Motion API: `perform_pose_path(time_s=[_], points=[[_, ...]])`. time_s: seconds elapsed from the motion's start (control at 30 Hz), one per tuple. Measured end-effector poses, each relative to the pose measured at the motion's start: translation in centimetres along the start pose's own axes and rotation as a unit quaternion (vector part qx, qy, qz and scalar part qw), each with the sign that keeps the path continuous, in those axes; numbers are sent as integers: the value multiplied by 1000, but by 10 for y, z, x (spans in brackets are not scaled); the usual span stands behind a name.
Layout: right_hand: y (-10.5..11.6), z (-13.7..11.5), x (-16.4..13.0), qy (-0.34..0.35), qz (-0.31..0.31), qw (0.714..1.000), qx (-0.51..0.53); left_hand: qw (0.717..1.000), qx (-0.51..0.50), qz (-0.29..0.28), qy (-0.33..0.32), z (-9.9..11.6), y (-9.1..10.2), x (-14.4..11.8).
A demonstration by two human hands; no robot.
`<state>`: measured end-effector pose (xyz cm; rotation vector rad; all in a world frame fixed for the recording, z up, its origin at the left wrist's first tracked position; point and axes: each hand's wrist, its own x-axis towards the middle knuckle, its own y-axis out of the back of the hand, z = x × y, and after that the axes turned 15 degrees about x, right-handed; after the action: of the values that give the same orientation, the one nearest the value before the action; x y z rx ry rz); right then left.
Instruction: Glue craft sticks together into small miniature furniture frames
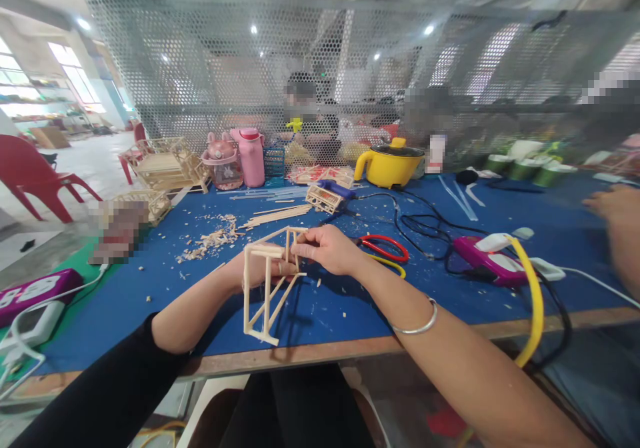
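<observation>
A small open frame of pale wooden sticks (247, 291) is held up over the blue table near its front edge. My left hand (257, 269) is closed around it from behind, partly hidden by its bars. My right hand (327, 248) pinches a thin upright stick at the frame's far end, thumb and finger pressed together. Just right of that hand lie pliers or cutters with red and yellow handles (385, 247). Beyond both hands are loose wooden sticks (277, 217) and a pile of cut bits (213, 240).
A blue glue gun (337, 188) lies by a small stick model (324, 199), its cord trailing right. Farther back stand a yellow pot (393, 167) and pink jug (251, 158). A purple power strip (487, 261) sits right; another person's hand (617, 211) is at far right.
</observation>
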<state>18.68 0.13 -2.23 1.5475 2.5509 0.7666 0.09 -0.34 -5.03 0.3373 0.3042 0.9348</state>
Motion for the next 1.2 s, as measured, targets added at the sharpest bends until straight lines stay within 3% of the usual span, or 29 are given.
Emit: perform_pose_path(time_s=[0.17,0.33,0.5,0.9,1.2], points=[[-2,-1,0,9,31,999,17,999,17,42,-6,-7,0,2],[-3,2,1,27,53,998,20,997,-8,78,14,1,-5,0],[-5,2,0,42,63,997,5,992,-93,65,48,9,-10,-2],[-5,2,0,91,59,989,-96,996,-10,92,10,-3,-10,1],[-5,-1,-1,100,76,987,-99,993,-39,108,-3,-2,-13,2]])
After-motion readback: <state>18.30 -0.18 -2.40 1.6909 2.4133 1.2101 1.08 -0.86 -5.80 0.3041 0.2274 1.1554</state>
